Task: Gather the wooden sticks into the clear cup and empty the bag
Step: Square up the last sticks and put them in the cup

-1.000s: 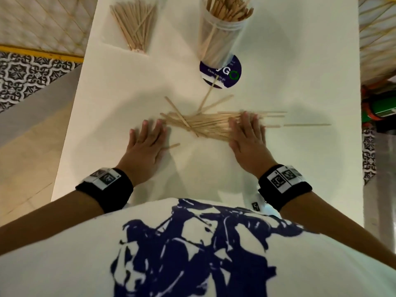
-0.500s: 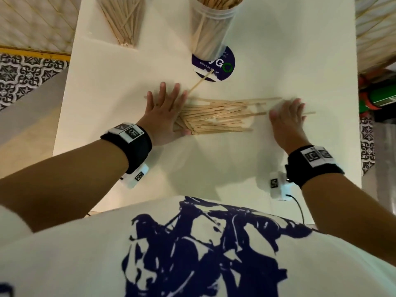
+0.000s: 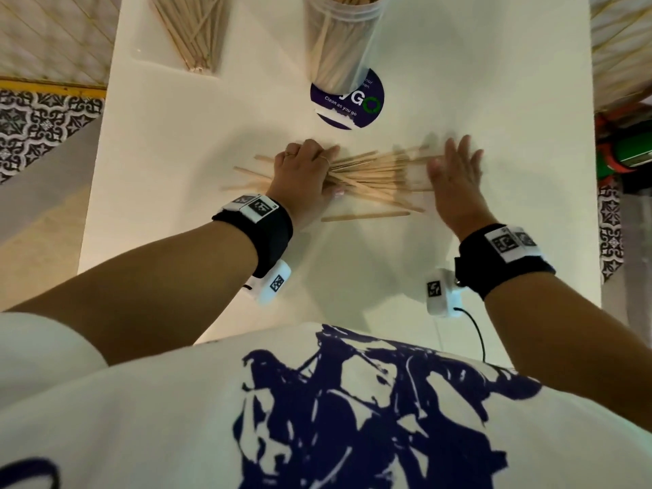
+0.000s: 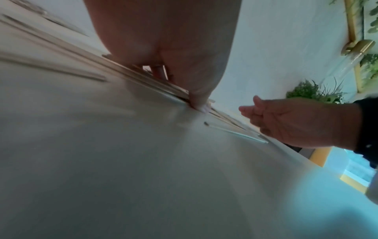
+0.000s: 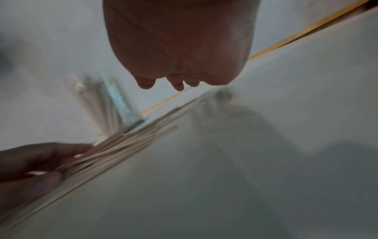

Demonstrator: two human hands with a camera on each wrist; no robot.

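Many sticks already in clear cup (image 3: 340, 40); loose pile (image 3: 374, 174) left on worktop (image 3: 494, 82), clasped by left hand (image 3: 303, 171), right hand (image 3: 455, 174) flat, released; bag (image 3: 187, 30) unemptied.

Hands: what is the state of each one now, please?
Left hand: closed around the sticks, gripping one end of the bundle.
Right hand: open, fingers straight, at the other end of the sticks; contact cannot be told.
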